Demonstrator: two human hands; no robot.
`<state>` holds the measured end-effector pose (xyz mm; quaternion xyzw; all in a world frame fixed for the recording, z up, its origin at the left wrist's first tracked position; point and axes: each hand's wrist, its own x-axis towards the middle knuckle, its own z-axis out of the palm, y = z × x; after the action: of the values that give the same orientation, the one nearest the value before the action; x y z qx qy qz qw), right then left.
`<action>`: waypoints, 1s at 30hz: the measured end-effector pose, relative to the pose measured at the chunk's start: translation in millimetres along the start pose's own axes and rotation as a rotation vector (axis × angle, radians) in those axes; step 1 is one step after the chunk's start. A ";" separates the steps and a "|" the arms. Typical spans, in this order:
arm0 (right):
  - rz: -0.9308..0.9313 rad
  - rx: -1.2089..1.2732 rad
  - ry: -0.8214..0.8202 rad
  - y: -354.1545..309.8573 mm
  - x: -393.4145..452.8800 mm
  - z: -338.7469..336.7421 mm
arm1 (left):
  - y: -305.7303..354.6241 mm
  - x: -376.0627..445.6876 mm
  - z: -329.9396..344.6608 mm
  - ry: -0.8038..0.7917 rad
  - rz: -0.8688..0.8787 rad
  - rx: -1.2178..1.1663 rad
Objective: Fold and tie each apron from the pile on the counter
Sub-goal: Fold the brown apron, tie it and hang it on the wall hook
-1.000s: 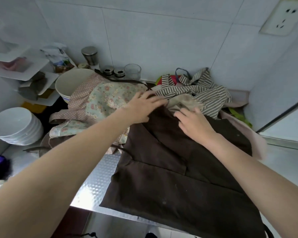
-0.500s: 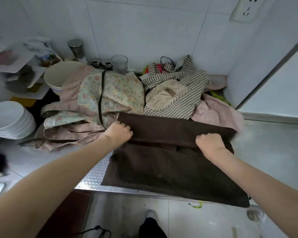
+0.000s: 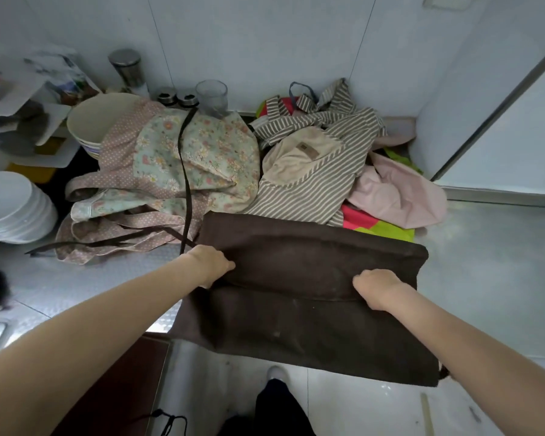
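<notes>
Now | brown apron (image 3: pixel 312 278) long axis left-right | left hand (image 3: pixel 210 265), right hand (image 3: pixel 375 287) grip its fold

White plates (image 3: pixel 8 206) are stacked at 9 o'clock; a cream bowl (image 3: pixel 98 121), steel canister (image 3: pixel 127 68) and clear glass (image 3: pixel 212 97) are seen at 11–12 o'clock.

- ribbed stainless steel counter (image 3: pixel 63 291)
- dark brown folded apron (image 3: pixel 312 297) overhanging its front edge
- heap of floral, striped, pink aprons (image 3: pixel 233 165) behind
- stacked white plates (image 3: pixel 13 209) at left

Kitchen — steel counter (image 3: pixel 491 247); stacked bowls (image 3: pixel 13 209)
</notes>
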<state>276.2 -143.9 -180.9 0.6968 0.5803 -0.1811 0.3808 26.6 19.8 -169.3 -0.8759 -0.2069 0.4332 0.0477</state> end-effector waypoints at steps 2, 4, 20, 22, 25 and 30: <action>0.019 -0.023 -0.008 1.7 -3.4 -3.6 | -4.4 -3.7 -9.1 0.012 0.008 0.005; 0.061 -0.047 -0.013 5.6 -7.2 -12.2 | -9.8 -2.8 -20.6 0.072 -0.007 0.006; 0.072 0.718 0.223 56.0 49.8 -53.6 | -31.8 49.2 -60.9 0.432 -0.158 -0.025; 0.047 0.774 0.203 63.5 53.2 -56.1 | -31.8 53.7 -63.8 0.376 -0.143 0.014; 0.028 0.723 0.169 72.5 57.4 -62.2 | -39.6 60.8 -72.0 0.347 -0.205 -0.059; 0.088 0.700 0.301 80.3 59.0 -76.3 | -52.9 65.7 -83.6 0.495 -0.280 0.003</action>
<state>353.1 -50.7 -146.9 0.8277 0.5024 -0.2471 0.0378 110.1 102.4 -152.1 -0.9179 -0.3072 0.1956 0.1574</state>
